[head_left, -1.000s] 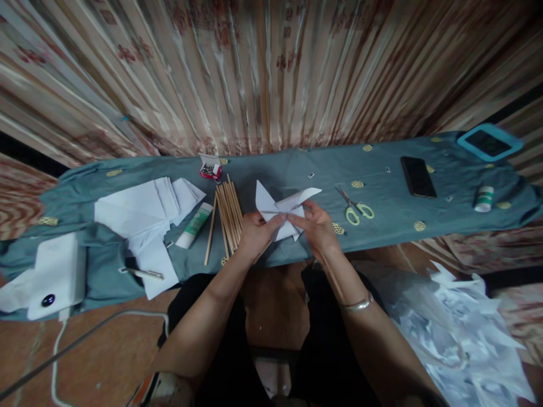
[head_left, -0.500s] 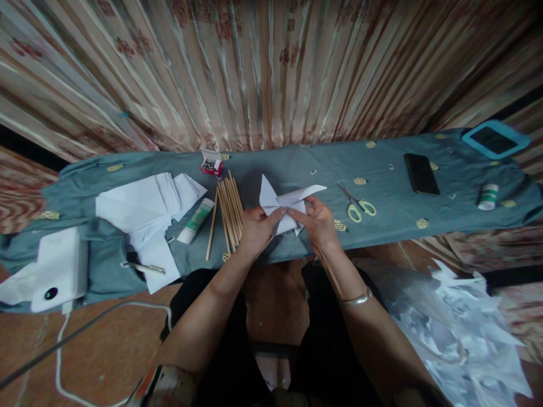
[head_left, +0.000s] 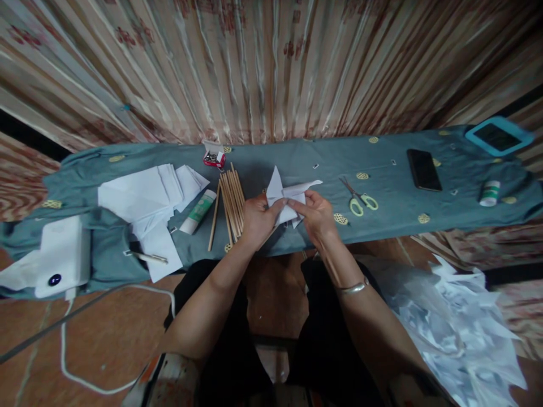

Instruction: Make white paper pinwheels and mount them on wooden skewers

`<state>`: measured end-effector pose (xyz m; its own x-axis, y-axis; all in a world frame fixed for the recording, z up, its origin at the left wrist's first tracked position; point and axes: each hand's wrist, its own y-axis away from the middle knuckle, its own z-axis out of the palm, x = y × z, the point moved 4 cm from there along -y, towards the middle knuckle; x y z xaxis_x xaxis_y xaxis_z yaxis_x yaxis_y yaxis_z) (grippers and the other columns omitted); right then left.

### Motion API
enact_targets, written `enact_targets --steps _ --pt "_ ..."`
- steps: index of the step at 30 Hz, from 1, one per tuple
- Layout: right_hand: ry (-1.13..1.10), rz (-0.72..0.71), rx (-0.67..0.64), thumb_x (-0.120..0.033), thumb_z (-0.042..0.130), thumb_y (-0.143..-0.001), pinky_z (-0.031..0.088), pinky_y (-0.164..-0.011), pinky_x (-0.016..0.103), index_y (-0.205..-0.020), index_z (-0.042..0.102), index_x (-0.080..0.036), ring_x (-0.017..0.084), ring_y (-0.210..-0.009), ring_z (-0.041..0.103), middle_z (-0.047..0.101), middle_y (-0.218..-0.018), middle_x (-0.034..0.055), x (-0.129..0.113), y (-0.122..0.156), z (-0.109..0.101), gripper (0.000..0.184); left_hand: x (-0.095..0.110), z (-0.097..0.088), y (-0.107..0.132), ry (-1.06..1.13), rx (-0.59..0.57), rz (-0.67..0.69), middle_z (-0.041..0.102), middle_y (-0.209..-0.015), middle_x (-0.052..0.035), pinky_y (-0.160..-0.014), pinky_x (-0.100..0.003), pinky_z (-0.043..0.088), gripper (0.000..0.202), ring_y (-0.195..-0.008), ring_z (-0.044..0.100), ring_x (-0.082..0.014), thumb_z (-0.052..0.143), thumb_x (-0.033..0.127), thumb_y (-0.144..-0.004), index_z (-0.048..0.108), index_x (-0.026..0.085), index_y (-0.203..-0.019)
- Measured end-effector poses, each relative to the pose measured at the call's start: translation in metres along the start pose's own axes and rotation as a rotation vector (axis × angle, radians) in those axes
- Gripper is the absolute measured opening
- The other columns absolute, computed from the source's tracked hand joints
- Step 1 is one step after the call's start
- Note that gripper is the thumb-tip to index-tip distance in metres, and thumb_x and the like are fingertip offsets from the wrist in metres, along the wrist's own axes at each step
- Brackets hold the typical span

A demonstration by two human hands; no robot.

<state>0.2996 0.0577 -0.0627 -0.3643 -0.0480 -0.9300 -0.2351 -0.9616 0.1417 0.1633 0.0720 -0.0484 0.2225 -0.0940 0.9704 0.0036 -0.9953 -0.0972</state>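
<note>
Nearest, dark trousers (head_left: 224,333) flank a strip of reddish-brown floor (head_left: 274,299), and a clear plastic bag of folded white papers (head_left: 466,333) sits right of the legs. A silver bangle (head_left: 354,288) circles the right wrist.

Grey-green cloth printed with yellow pineapples (head_left: 394,206) covers the long, narrow table, rumpled at the near left corner. There stands a white, box-shaped device with a round dark display (head_left: 63,254), a white cable (head_left: 63,350) dropping from it past the near edge. Beside it a slim, pale pen (head_left: 148,257) lies near a spread of white paper sheets (head_left: 139,195).

Midway along the near edge, the left hand (head_left: 259,219) and right hand (head_left: 318,215) pinch a folded white paper pinwheel (head_left: 288,215) between them, thumbs at its centre. Left of it lie tan, round sticks (head_left: 231,198) and a white-and-green tube (head_left: 198,212); right, yellow-green-handled scissors (head_left: 357,198).

Toward the right end are a white-and-green cylinder (head_left: 490,194), a black phone (head_left: 424,169) and, at the far corner, a blue-framed tablet (head_left: 499,137). An open red-and-white carton (head_left: 214,157) sits near the far edge. Behind hangs a pleated beige-and-brown curtain (head_left: 254,73).
</note>
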Motion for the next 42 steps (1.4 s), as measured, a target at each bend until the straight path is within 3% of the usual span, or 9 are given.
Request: enact_targets --steps 8,19,26,42 --pt "-0.022 0.02 0.022 -0.03 0.089 -0.045 0.056 -0.066 0.031 -0.081 0.058 -0.021 0.016 -0.063 0.067 0.073 -0.074 -0.0027 -0.001 -0.001 0.0 0.048 0.006 -0.001 0.002 -0.132 -0.006 0.045 0.073 -0.069 -0.0039 -0.057 -0.024 0.044 0.021 -0.066 0.067 -0.0178 0.067 0.032 -0.078 0.073 0.014 -0.069" --pt "0.067 -0.07 0.002 -0.033 0.086 -0.051 0.055 -0.062 0.032 -0.086 0.058 -0.022 0.017 -0.063 0.067 0.072 -0.072 -0.0025 -0.013 -0.001 -0.007 0.047 0.002 0.007 0.001 0.216 -0.05 -0.009 0.075 -0.077 -0.005 -0.062 -0.026 0.049 0.02 -0.07 0.068 -0.0187 0.074 0.032 -0.067 0.075 0.013 -0.075" --pt "0.092 -0.095 -0.048 -0.037 0.088 -0.047 0.056 -0.062 0.031 -0.083 0.057 -0.023 0.016 -0.063 0.067 0.073 -0.073 -0.0035 -0.018 0.001 -0.008 0.05 -0.006 0.009 -0.001 0.321 -0.07 -0.084 0.074 -0.073 -0.0042 -0.062 -0.026 0.05 0.02 -0.066 0.066 -0.017 0.078 0.028 -0.06 0.074 0.013 -0.072" --pt "0.093 0.048 -0.135 -0.034 0.091 -0.045 0.056 -0.062 0.029 -0.081 0.064 -0.02 0.013 -0.059 0.066 0.074 -0.073 -0.0028 -0.021 0.006 -0.01 0.047 -0.005 0.011 0.003 0.373 -0.128 -0.175 0.074 -0.073 -0.0045 -0.062 -0.027 0.053 0.022 -0.066 0.067 -0.0167 0.078 0.026 -0.057 0.073 0.011 -0.072"
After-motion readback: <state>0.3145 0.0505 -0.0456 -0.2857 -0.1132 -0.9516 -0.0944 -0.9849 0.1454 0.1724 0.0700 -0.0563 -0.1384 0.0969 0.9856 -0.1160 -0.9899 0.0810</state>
